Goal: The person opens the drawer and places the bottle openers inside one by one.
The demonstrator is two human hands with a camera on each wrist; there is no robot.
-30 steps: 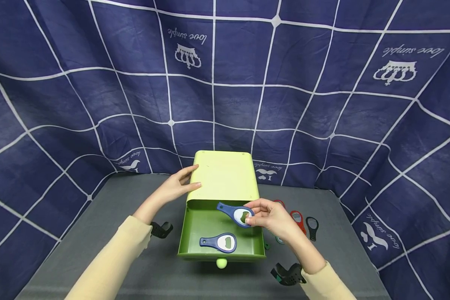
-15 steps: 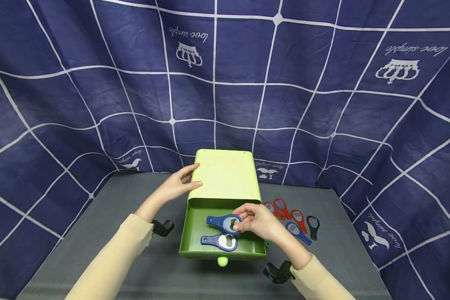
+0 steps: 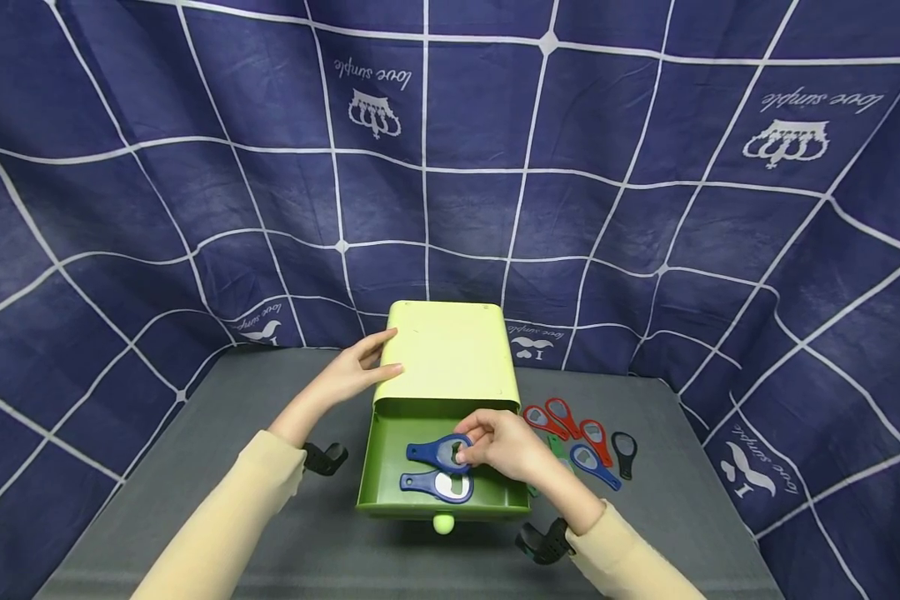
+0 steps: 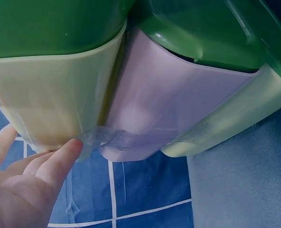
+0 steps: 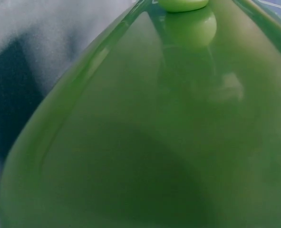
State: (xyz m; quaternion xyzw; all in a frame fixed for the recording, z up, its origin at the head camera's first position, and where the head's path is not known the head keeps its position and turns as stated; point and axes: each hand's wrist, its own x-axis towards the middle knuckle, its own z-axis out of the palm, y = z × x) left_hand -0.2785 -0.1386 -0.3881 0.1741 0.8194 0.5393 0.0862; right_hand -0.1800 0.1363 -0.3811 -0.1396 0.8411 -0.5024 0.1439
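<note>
One gray table (image 3: pixel 210 433) carries a pale-yellow cabinet (image 3: pixel 450 350), whose green drawer (image 3: pixel 382 454) projects toward you at 6 o'clock. Your left hand (image 3: pixel 356 367) rests on the cabinet's 9 o'clock edge, fingers wide and gripping nothing; your right hand (image 3: pixel 501 440), over the drawer, pinches the round head of a blue bottle opener (image 3: pixel 426 452), its handle toward 9. Chief hazard: should your left fingers lift, a knock from the right might shift the cabinet, the extended drawer probably drawing weight forward. Next, lowering the pinched piece toward 6 o'clock could stack it on the second blue opener (image 3: pixel 429 482); whether the two touch, you cannot tell. Least, a slackened thumb could drop it askew. Edges: the cabinet's front lip bounds you at 12 o'clock, the drawer's side wall passes beneath your right wrist near 3, and the front panel with its ball knob (image 3: pixel 443 523) closes 6. Inside, room to move lies at 10 o'clock of the handle; outside, at 2 to 3, red openers (image 3: pixel 603 450), a third blue opener (image 3: pixel 607 477) and a black opener (image 3: pixel 625 454) crowd your withdrawal path.
</note>
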